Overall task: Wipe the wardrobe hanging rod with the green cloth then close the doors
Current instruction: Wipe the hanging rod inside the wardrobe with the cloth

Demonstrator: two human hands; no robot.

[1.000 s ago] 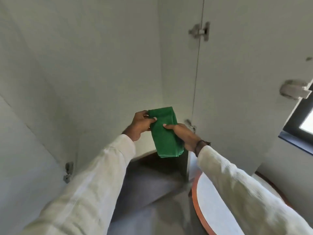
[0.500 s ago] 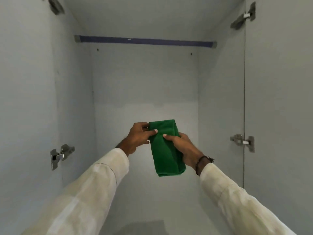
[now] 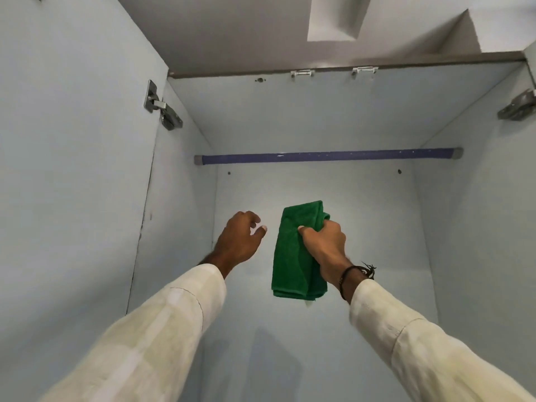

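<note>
I see the hanging rod (image 3: 327,156), a smooth blue-violet tube with grey end caps, its long axis running side to side between the pale matte wardrobe walls. Below the rod, my right hand (image 3: 326,248) has its fingers clamped around the green cloth (image 3: 293,256), a folded nubby terry strip hanging lengthwise downward. Left of the cloth, my left hand (image 3: 237,245) hovers with loosely curled, parted fingers, holding nothing.

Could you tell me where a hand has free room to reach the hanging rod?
The gap between the rod and the hands is bare back wall. The left hand is empty; the right hand holds the green cloth. Nothing hangs on the rod.
</note>
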